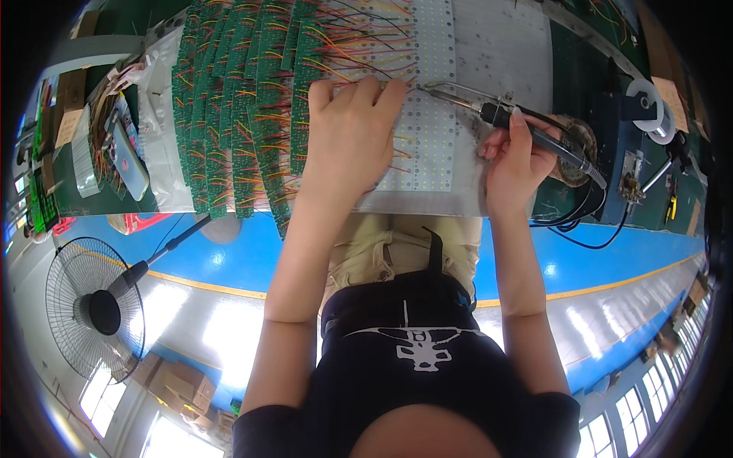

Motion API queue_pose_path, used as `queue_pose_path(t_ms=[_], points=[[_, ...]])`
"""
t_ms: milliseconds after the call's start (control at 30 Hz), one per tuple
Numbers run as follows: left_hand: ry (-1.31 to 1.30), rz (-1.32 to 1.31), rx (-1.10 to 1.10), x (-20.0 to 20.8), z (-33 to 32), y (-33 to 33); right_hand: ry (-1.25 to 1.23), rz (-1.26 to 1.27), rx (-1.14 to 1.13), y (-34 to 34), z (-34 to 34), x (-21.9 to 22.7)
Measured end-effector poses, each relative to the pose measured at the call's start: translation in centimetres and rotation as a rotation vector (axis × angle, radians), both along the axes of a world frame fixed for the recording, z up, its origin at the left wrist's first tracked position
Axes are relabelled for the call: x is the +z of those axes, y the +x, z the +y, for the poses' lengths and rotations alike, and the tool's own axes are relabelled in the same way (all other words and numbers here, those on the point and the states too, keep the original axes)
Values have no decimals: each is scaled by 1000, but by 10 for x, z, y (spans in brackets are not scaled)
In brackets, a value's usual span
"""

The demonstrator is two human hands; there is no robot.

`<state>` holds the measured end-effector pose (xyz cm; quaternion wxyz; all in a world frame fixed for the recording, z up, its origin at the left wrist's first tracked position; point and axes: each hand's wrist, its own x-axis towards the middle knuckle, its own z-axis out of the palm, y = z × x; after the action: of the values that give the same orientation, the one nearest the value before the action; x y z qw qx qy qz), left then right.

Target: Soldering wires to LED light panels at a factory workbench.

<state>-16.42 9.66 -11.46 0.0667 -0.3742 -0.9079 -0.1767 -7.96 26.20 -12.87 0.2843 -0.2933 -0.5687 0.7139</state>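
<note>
Workshop floor in blue with a yellow line, a standing fan (pixel 95 309) at lower left, cardboard boxes (pixel 179 385) near it. Green surface (pixel 576 61) runs across the top, carrying a pale sheet (pixel 504 53) under the work.

Left hand (pixel 353 141) lies flat, palm down, fingers (pixel 366 91) together and stretched forward, pressing on white LED strip boards (pixel 431 130) laid side by side; nothing gripped in it. Just left of it, overlapping rows of green circuit boards (pixel 237 114) with red and yellow wires (pixel 359 38) fan out, the wires running up to the fingertips.

Right hand (pixel 513 164) is closed round the black handle of a soldering iron (pixel 519 122), held like a pen; the metal tip points left and sits on the white strips just beside the left fingertips. Black cable (pixel 588 210) trails from the handle off the surface edge to the right.

Hands are near each other but not touching.

Right of the iron hand: a round iron stand or sponge holder (pixel 576 145), partly hidden. Farther right a spool of solder (pixel 649 103). Far left, bundled wires and small packets (pixel 114 145), too blurred to tell more.
</note>
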Motion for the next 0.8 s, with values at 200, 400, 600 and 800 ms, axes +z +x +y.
queue_pose_path(t_ms=[200,400,600,800], points=[[-12,-2,-16,2,-2,0,-18,33,17,0,0,1],[-20,2,-18,0,-2,0,-20,31,17,0,0,1],[-12,9,-9,0,-2,1,-15,43,24,0,1,-1],[-5,7,1,-1,-2,3,22,29,20,1,-2,0]])
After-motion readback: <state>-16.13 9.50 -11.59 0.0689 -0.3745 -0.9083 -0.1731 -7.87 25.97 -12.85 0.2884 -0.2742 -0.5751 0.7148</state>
